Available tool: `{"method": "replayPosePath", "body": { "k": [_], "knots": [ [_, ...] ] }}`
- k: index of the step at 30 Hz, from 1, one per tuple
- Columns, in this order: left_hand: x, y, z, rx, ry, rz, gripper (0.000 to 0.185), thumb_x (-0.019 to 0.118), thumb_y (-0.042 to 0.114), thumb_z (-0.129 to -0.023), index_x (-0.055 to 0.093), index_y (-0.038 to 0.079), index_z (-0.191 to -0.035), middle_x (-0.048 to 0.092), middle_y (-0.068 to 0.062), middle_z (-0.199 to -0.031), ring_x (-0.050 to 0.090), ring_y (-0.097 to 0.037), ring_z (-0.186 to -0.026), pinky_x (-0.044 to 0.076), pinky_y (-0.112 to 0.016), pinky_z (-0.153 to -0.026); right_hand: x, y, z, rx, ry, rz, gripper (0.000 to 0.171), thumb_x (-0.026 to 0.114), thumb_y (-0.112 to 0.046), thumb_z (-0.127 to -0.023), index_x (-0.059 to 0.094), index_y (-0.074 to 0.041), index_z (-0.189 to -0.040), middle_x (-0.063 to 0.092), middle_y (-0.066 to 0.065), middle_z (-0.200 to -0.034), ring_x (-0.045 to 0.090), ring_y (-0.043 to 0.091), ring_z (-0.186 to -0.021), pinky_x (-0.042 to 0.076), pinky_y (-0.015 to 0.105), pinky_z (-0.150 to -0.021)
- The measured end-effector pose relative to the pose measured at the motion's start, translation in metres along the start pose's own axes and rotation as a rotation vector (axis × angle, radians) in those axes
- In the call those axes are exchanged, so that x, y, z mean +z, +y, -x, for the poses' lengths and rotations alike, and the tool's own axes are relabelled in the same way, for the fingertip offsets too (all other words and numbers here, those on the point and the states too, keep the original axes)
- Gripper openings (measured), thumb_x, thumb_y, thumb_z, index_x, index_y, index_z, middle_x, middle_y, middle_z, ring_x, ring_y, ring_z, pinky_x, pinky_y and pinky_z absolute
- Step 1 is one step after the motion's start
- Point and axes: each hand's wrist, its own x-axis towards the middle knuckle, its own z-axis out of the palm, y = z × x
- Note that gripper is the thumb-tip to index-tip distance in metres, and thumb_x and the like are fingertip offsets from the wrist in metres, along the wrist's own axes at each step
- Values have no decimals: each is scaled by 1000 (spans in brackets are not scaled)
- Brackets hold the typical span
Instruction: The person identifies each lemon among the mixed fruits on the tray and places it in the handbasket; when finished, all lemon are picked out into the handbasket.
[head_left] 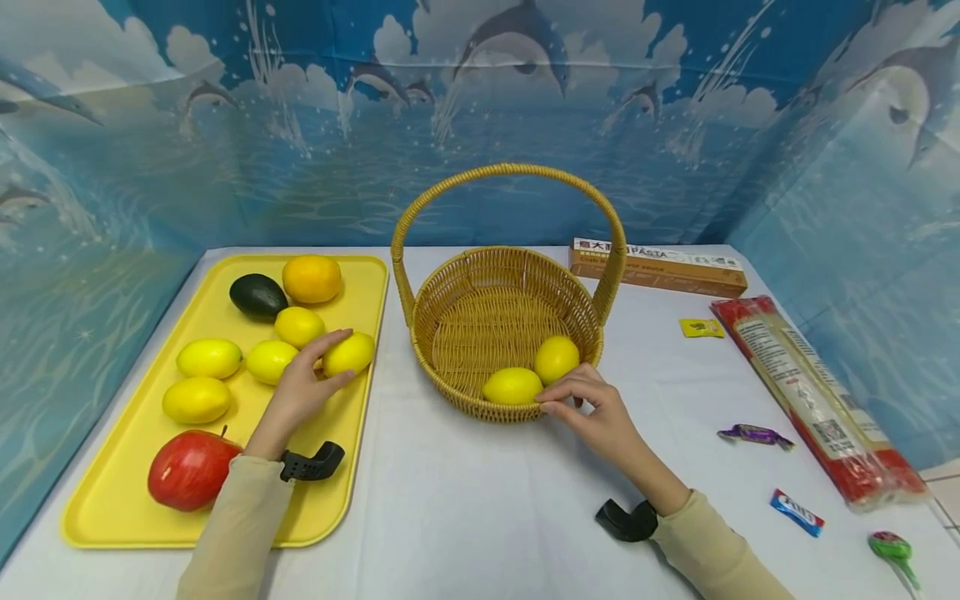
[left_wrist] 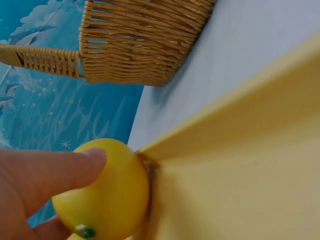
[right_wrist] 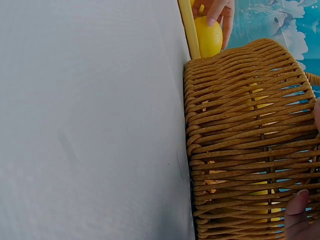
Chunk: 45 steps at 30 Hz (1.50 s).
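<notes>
My left hand (head_left: 303,387) grips a lemon (head_left: 349,353) by the right edge of the yellow tray (head_left: 315,517). The left wrist view shows the thumb across this lemon (left_wrist: 120,185), which sits against the tray's wall. Several other lemons lie on the tray, among them one (head_left: 197,400) at the left. My right hand (head_left: 596,408) pinches the front right rim of the wicker basket (head_left: 465,329), a fingertip (right_wrist: 298,202) showing against the weave. Inside the basket, close to that hand, are two lemons, one (head_left: 512,386) in front and one (head_left: 557,359) at the right.
The tray also holds a red apple (head_left: 191,471), a dark green avocado (head_left: 257,297) and an orange-yellow fruit (head_left: 312,278). A pasta box (head_left: 660,268) stands behind the basket's right side. Rightward lie a long red-ended packet (head_left: 817,400), a purple-wrapped candy (head_left: 756,435) and a lollipop (head_left: 891,547).
</notes>
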Motion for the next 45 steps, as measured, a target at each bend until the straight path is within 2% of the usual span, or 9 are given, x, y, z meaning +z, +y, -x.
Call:
{"method": "replayPosePath", "body": {
  "k": [7,12,18,21,25,30,34,40,45],
  "knots": [
    [5,-3,-2,-44,6,22,67,67,11,-87,33,8,-145,31,-22,-144,34,-39,-124,28,-54,-100,1,1,-2,-29,19,2,21,67,19,-73,69,2,-84,65,8,-83,43,17,-74,32,33,-58],
    [6,-6,-3,-77,23,44,68,69,17,-86,35,10,-145,32,-19,-144,37,-36,-121,31,-51,-100,1,1,-1,-34,18,5,21,67,20,-72,69,2,-83,65,9,-82,43,21,-73,32,33,-57],
    [-3,1,2,-108,-6,244,75,70,31,-85,32,16,-147,28,-9,-148,35,-30,-125,32,-45,-101,0,-1,0,3,-7,-3,22,68,20,-72,70,2,-84,66,12,-83,44,24,-74,32,32,-58],
    [-10,15,7,-85,-19,331,74,69,30,-87,30,18,-148,27,-5,-149,34,-26,-128,35,-37,-100,0,-1,0,8,-8,-6,22,68,20,-72,70,2,-84,66,11,-82,44,21,-75,32,32,-58],
    [-17,38,13,-19,-61,424,68,67,25,-89,32,21,-147,26,-1,-149,36,-24,-127,41,-26,-94,0,6,1,-1,-2,-3,24,68,19,-72,71,-1,-84,67,8,-83,44,18,-76,32,32,-58],
    [-10,72,15,50,-136,515,64,66,21,-90,34,22,-145,35,-2,-143,44,-25,-118,44,-30,-90,1,25,8,-11,2,0,27,69,16,-73,72,-7,-87,67,2,-86,45,17,-77,32,30,-59],
    [6,93,4,103,-208,570,63,67,20,-89,36,21,-144,38,0,-140,45,-25,-117,44,-37,-91,1,29,11,-4,9,-4,26,69,15,-74,73,-8,-87,67,2,-86,44,22,-76,33,30,-59],
    [30,119,-21,208,-289,625,61,68,16,-87,39,18,-141,41,-3,-136,47,-27,-115,44,-45,-90,0,34,12,5,6,-5,26,70,11,-76,73,-12,-89,67,-2,-88,44,25,-76,33,30,-60],
    [47,138,-45,208,-364,684,62,67,15,-88,36,20,-142,43,-5,-133,50,-26,-113,44,-45,-90,1,25,8,-29,4,1,24,70,14,-74,72,-6,-87,67,3,-86,44,20,-76,33,31,-58]
  ]
}}
